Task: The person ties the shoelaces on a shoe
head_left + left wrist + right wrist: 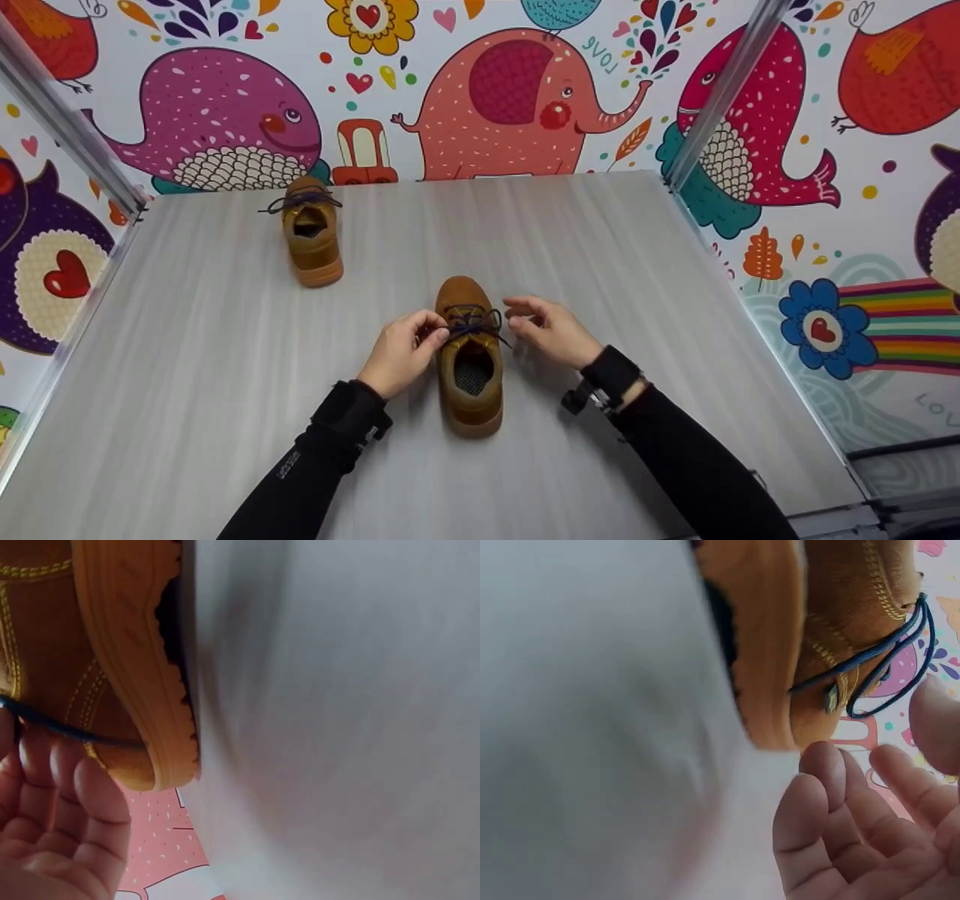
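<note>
A brown lace-up shoe (471, 409) with a tan sole stands upright on the table, toe pointing away. Its dark blue shoelace (474, 327) is tied in a bow, with a loop and a loose end hanging on the right side (891, 652). My left hand (403, 351) pinches the lace at the shoe's left side between thumb and forefinger; in the left wrist view the other fingers (101, 791) are curled beside the toe. To the right of the bow, my right hand (555, 330) is held apart from the lace, fingers loosely bent and holding nothing.
A matching brown shoe (311, 251) stands farther back on the left, its lace tied, toe near the back wall. Cartoon-printed panels (367, 82) enclose the pale wood-grain table (585, 247) at the back and both sides, with metal posts (720, 97) at the corners.
</note>
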A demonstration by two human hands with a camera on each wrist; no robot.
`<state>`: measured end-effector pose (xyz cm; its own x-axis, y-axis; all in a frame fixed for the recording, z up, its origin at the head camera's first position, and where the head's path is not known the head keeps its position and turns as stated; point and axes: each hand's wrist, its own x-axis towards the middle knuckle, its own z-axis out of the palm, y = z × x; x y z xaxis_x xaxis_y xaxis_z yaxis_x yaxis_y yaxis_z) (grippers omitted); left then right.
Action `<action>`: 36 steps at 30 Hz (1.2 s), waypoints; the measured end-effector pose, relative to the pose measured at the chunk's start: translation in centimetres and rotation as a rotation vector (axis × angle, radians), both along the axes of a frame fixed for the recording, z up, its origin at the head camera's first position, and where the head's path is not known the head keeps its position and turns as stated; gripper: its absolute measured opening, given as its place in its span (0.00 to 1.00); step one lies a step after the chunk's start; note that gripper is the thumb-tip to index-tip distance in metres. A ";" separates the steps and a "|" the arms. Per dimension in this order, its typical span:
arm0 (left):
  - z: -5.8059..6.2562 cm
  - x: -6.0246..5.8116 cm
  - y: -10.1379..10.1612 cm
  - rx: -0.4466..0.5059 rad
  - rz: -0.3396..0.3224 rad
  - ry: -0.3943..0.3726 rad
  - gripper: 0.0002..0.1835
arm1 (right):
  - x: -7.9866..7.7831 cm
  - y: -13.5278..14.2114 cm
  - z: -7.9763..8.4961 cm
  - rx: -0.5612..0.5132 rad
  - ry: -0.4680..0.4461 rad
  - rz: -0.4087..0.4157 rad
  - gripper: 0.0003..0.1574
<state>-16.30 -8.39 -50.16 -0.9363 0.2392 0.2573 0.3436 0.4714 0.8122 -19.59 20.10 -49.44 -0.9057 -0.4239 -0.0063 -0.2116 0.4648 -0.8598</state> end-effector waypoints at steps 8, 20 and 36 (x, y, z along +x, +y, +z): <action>0.6 -0.2 0.2 -0.025 -0.050 -0.037 0.06 | -0.7 -1.7 -0.1 -0.047 -0.049 -0.123 0.10; 0.7 -0.4 0.3 -0.047 -0.040 -0.007 0.07 | -1.4 0.2 0.8 -0.100 -0.044 0.057 0.23; 0.4 -0.5 0.1 -0.065 -0.029 0.086 0.07 | -1.8 0.6 0.7 0.063 0.430 0.082 0.05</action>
